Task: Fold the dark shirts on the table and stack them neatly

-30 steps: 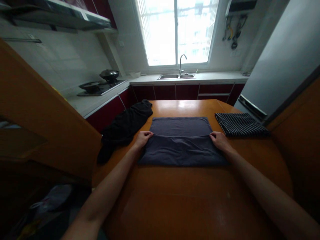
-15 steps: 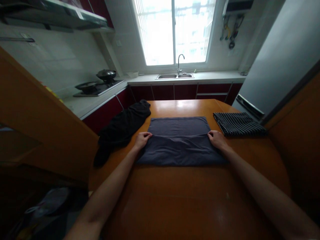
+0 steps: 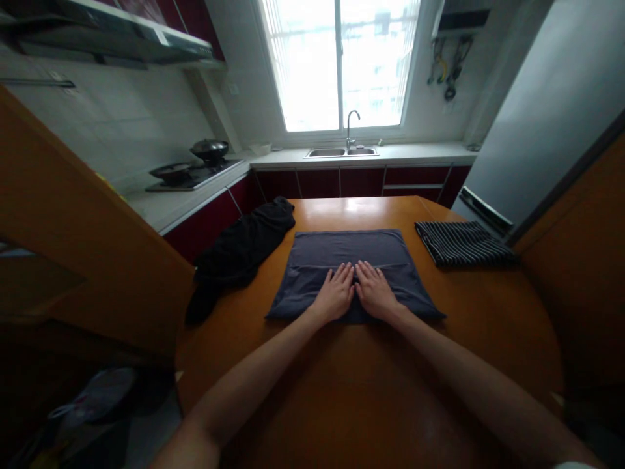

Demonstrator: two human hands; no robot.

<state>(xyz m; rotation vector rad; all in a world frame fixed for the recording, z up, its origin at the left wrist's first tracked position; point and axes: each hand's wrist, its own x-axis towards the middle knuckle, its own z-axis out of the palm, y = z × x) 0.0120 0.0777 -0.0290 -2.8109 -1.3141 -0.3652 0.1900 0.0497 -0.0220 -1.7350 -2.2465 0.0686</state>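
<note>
Garment, black, is heaped at the left of the table; its type is poorly seen. Grey-blue cloth, folded, is laid mid-table. Left hand is laid flat upon it, nothing gripped; right hand likewise, just beside. Striped cloth, folded, is placed at right.

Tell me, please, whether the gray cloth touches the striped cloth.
Apart: the head view shows a strip of tabletop between the gray cloth and striped cloth.

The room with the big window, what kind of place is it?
Looks like a kitchen, probably in a home: there's a double sink, a cooktop and a range hood.
</note>
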